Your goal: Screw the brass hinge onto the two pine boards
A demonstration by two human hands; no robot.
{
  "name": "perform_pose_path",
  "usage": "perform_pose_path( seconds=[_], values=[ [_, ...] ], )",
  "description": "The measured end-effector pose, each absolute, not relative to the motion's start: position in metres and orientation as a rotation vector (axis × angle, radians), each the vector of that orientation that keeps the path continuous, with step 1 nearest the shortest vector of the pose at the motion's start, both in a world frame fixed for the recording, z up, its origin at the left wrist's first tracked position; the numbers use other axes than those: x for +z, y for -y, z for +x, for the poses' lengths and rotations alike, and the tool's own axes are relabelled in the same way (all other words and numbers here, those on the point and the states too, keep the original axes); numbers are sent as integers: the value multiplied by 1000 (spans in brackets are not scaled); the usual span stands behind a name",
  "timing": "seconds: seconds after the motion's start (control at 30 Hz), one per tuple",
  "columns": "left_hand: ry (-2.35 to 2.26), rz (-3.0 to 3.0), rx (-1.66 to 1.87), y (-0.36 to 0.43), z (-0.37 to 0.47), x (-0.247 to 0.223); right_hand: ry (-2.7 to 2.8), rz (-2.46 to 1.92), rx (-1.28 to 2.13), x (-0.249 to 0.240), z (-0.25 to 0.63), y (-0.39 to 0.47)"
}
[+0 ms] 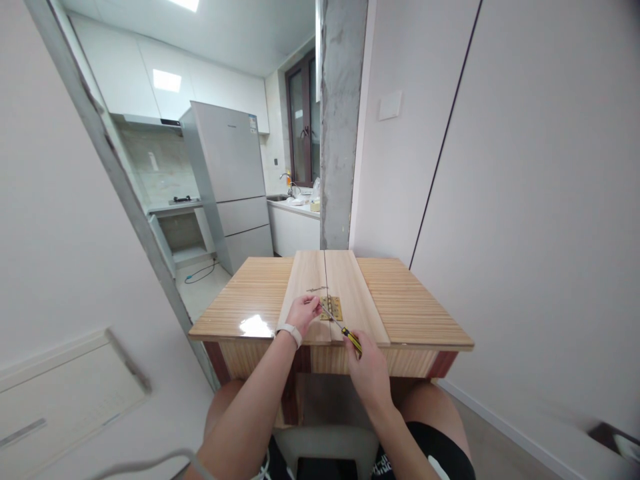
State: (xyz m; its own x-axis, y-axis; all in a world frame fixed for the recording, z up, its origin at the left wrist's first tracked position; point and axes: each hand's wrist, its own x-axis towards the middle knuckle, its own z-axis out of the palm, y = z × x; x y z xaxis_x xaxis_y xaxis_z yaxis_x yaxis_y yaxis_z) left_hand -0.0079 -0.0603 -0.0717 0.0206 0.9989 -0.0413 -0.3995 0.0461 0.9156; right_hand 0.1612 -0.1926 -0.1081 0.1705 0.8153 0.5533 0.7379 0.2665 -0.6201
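My right hand is wrapped round the yellow-and-black handle of a screwdriver, whose shaft slants up and left over the hinge. My left hand, with a white band on its wrist, has its fingers pinched together by the screwdriver's tip. Whatever lies between those fingertips is too small to make out. Below the shaft, a brass-coloured hinge lies unfolded across the seam between a left pale wooden board and a right pale wooden board. Small dark pieces, apparently screws, lie on the left board just beyond my left hand.
Both boards rest on a striped wooden table, with my legs under its front edge. A white wall stands close on the right. Beyond the table are a grey pillar, a fridge and a sink counter.
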Motion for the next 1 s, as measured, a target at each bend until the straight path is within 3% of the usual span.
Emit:
perform_pose_path(
  seconds=[0.47, 0.77, 1.0],
  values=[
    [-966, 800, 1332, 60, -7, -82, 1420, -1393, 376, -97, 165, 188],
    [-872, 766, 1278, 65, -2, -72, 853, -1018, 646, -93, 169, 158],
    [-801, 758, 1244, 59, 8, -70, 843, -963, 630, -81, 177, 135]
  ],
)
